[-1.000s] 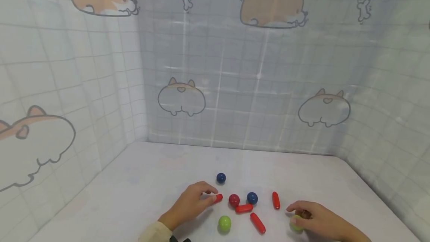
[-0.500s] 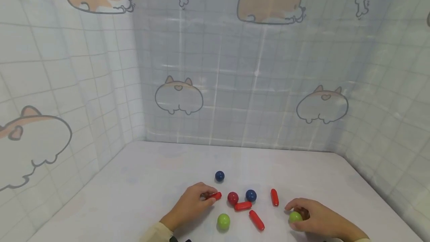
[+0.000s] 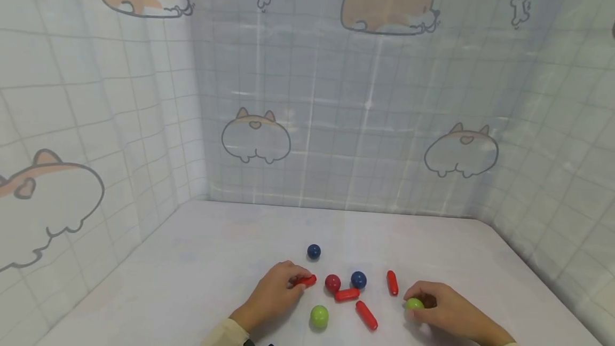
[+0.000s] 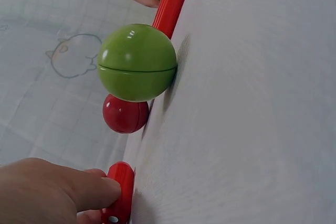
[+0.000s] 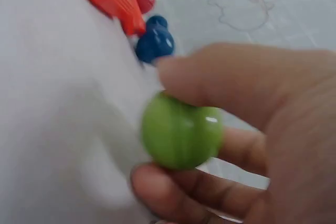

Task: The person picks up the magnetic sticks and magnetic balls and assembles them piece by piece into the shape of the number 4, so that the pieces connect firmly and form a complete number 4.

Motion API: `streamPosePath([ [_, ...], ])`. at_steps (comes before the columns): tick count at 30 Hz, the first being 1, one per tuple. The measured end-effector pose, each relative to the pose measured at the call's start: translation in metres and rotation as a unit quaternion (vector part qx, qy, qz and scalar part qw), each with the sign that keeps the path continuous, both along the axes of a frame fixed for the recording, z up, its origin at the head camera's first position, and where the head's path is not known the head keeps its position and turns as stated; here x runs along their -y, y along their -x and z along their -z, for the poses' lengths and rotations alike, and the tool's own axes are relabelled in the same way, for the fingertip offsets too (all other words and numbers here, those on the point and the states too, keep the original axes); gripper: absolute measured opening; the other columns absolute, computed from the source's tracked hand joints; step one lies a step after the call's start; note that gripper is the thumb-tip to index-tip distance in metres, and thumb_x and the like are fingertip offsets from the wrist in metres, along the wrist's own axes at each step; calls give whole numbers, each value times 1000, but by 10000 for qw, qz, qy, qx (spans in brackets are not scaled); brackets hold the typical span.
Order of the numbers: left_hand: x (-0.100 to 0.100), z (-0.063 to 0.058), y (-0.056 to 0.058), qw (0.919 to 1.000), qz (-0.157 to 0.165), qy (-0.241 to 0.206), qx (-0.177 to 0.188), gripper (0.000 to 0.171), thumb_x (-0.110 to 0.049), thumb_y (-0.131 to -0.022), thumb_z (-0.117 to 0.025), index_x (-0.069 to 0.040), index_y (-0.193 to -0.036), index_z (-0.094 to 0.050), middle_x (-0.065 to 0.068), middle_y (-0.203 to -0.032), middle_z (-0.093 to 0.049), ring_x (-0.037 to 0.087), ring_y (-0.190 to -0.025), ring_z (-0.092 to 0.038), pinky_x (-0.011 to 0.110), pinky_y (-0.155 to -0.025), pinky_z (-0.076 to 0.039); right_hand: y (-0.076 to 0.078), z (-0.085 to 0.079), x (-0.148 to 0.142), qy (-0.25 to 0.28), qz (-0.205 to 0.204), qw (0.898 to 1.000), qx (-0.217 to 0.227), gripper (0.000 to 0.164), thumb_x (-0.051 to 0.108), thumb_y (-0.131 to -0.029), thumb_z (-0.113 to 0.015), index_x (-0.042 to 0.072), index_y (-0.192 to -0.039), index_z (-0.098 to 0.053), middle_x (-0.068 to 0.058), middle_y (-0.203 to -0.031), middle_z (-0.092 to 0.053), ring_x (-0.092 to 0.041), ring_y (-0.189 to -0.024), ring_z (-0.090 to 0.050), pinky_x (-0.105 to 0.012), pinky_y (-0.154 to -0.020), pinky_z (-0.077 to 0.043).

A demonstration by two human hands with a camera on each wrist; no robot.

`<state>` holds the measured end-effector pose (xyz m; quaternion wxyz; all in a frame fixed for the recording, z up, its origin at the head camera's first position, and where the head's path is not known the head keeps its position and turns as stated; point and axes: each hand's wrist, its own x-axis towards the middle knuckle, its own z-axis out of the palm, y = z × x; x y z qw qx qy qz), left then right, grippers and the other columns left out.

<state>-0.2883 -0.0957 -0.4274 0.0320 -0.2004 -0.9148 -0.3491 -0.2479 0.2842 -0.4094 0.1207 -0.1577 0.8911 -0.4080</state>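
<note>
My left hand (image 3: 275, 293) pinches a short red ridged stick (image 3: 309, 280) between thumb and fingers. In the left wrist view that red stick (image 4: 122, 192) lies along or just over the white surface; I cannot tell which. My right hand (image 3: 447, 307) holds a green ball (image 3: 414, 304) between thumb and fingertips. The right wrist view shows this green ball (image 5: 181, 129), slightly blurred, with a groove round it. Nearest to my left hand are a red ball (image 3: 332, 283) and a second green ball (image 3: 319, 316). A red stick (image 3: 392, 283) lies left of my right hand.
Between the hands lie two more red sticks, one sideways (image 3: 347, 295) by the red ball and one slanted (image 3: 367, 315). One blue ball (image 3: 358, 280) sits near the red ball, another blue ball (image 3: 314, 251) farther back. Patterned curtains (image 3: 317, 95) surround the white table (image 3: 216, 244).
My right hand has closed round the green ball and shifted it a little left. My left hand stays in place, its fingers now closer on the red stick. The other pieces lie still.
</note>
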Motion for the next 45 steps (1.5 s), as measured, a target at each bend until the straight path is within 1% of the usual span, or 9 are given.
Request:
streamPosePath([
  [7,-5,-1,0,9995,-209,171,-146,21,-15,-83,-74,-25,-101,-74,-17,-85,-57,7,-78,-52,29,-73,-50,6,-1,7,209,-13,9997,-114,24,23,-88,-70,9,-107,-66,-4,-89,-59,-21,-79,-53,-26,-64,-47],
  [13,-9,-4,-1,9992,-349,179,-77,19,-17,-83,-75,-25,-100,-74,-17,-82,-57,7,-74,-53,28,-70,-49,12,0,4,198,26,9998,-64,25,23,-89,-69,8,-109,-67,-4,-94,-60,-22,-82,-54,-27,-65,-49],
  [20,-9,-7,-2,9982,-260,-445,315,22,-19,-85,-72,-25,-105,-72,-14,-89,-61,12,-81,-56,27,-70,-50,16,2,7,371,249,9989,-128,30,24,-89,-69,6,-113,-66,-3,-101,-62,-22,-83,-56,-28,-67,-50],
  [25,-9,-9,-4,9938,-225,-974,487,24,-13,-85,-69,-21,-108,-70,-6,-96,-61,18,-82,-56,28,-65,-51,17,3,9,801,366,9961,22,36,24,-89,-69,4,-118,-63,-7,-108,-61,-24,-84,-61,-33,-66,-52],
  [29,-12,-8,-3,9887,-299,-1290,696,25,-12,-85,-69,-21,-108,-70,-3,-101,-61,20,-82,-55,29,-62,-53,18,3,12,1233,434,9913,119,40,22,-89,-68,0,-122,-59,-10,-109,-60,-25,-84,-63,-35,-67,-54],
  [33,-14,-8,-4,9859,-226,-1449,805,23,-13,-86,-68,-20,-107,-71,-3,-103,-61,20,-83,-57,29,-64,-54,13,0,16,1556,483,9866,68,41,19,-91,-67,-3,-124,-57,-13,-110,-59,-27,-81,-63,-33,-68,-54],
  [36,-13,-9,-7,9841,-148,-1563,835,21,-14,-88,-67,-17,-108,-71,-2,-103,-61,20,-83,-58,30,-66,-54,9,0,20,1835,368,9823,-30,41,15,-91,-66,-7,-124,-56,-16,-114,-58,-28,-83,-65,-34,-67,-55],
  [40,-11,-11,-9,9731,-59,-1997,1151,22,-14,-90,-65,-12,-111,-70,1,-102,-63,21,-84,-62,32,-72,-54,4,1,25,2057,224,9783,-84,40,13,-93,-64,-8,-126,-55,-20,-120,-56,-27,-86,-65,-34,-65,-55],
  [45,-10,-14,-13,9526,-52,-2567,1634,24,-11,-91,-64,-6,-113,-69,6,-102,-64,22,-86,-64,33,-78,-55,-5,-2,36,2007,680,9773,-35,40,17,-92,-65,-4,-125,-59,-16,-120,-60,-26,-84,-64,-32,-65,-54],
])
